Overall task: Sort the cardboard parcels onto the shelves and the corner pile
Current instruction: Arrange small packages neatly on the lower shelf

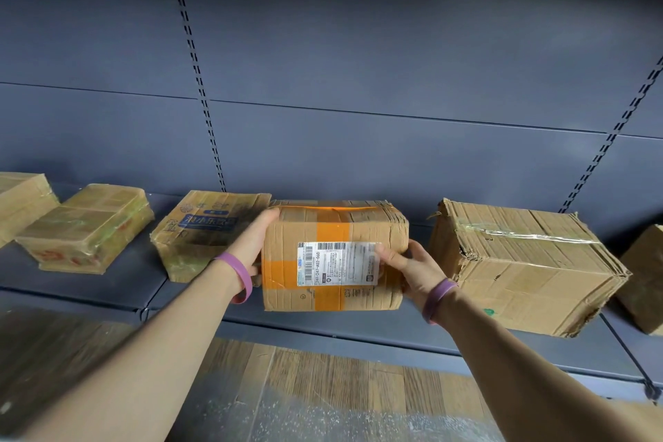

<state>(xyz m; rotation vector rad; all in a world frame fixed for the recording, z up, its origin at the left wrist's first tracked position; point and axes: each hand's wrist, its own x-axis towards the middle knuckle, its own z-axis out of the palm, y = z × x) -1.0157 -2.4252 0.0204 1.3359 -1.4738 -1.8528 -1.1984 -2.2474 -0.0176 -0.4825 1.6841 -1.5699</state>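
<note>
Left hand [256, 242] and right hand [407, 262] are closed round opposite sides of the orange-taped parcel [333, 226] — the right thumb is pressed on its white label. The parcel is held at the front edge of the shelf [125, 283], between the blue-printed parcel [204, 230] and the large crumpled parcel [520, 262].

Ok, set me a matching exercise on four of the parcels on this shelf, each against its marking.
Parcels:
1. held parcel
2. parcel just left of it
3. large right parcel
4. second parcel from the left

Markings:
a. clear tape strip across the top
b. red print on the front
c. orange tape and a white label
d. blue printed band

Pairs: 1-c, 2-d, 3-a, 4-b.
</note>
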